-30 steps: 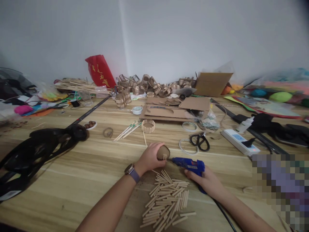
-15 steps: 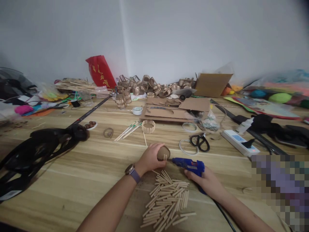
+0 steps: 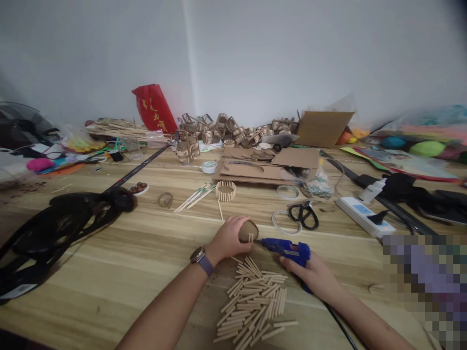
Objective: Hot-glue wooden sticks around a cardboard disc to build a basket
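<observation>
Between the thumb and fingers of my left hand [image 3: 233, 238] is a round brown cardboard disc [image 3: 248, 230], tilted toward me, with a few short sticks standing at its right edge. My right hand [image 3: 310, 267] is wrapped round a blue hot glue gun [image 3: 286, 247]. The gun's nozzle points left and meets the edge of the disc beside those sticks. A loose pile of short wooden sticks [image 3: 251, 306] lies on the table just below both hands. Beyond my left hand stands a small round stick-walled basket [image 3: 225, 191].
Black-handled scissors [image 3: 303, 215] and tape rings [image 3: 286, 222] lie past the glue gun. A white power strip [image 3: 365, 216] is on the right, cardboard sheets [image 3: 251, 170] behind. A black chair-like frame [image 3: 65, 228] occupies the left. Several finished baskets [image 3: 219, 129] are heaped by the wall.
The whole view has shifted very slightly. Both hands, the disc and the glue gun keep the same positions relative to each other.
</observation>
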The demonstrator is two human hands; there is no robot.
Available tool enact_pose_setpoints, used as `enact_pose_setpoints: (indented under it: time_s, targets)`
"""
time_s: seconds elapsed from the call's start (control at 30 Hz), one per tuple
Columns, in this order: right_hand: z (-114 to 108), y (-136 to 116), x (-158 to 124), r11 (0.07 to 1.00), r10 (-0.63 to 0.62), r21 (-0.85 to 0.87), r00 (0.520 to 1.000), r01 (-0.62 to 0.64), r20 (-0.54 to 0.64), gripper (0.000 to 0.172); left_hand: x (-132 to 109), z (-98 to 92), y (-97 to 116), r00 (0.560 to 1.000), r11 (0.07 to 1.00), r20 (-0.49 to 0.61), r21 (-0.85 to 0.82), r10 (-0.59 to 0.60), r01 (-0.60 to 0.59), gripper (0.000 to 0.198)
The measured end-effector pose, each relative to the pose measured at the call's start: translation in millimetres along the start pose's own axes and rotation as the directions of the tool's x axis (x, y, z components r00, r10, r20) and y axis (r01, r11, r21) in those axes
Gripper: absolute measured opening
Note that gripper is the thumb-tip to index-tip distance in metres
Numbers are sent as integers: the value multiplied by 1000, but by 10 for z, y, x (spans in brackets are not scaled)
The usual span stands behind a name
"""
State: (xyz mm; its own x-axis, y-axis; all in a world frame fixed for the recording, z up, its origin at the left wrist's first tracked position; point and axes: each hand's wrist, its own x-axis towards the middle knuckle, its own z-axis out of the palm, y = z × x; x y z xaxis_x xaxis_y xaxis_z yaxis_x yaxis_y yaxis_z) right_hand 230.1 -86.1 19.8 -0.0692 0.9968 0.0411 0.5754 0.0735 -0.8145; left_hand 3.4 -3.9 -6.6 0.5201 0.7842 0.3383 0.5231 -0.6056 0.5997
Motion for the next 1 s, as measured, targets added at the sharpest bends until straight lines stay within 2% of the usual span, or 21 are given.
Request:
enact_pose_setpoints:
  time_s: [0.2,0.4,0.63,1.0]
  targets:
    - [3,28,0,1000,27,-9,1000,-27,4,46,0,5,4,1000,1000,1,3,4,-4,69]
    - [-11,-10,1,1000,-18,-17,1000,18,13,42,-4,12,-8,1000,1000,-7,6,9,-9,68]
    - [-6,7,3,1000,-11,0,1000,11,-1,46,-6,1,4,1000,1000,1,1,3,-3,68]
    - [-11,-70,-5,1000,-20,1,1000,20,24,40,-4,6,18,1000,1000,-9,-5,1,-1,67]
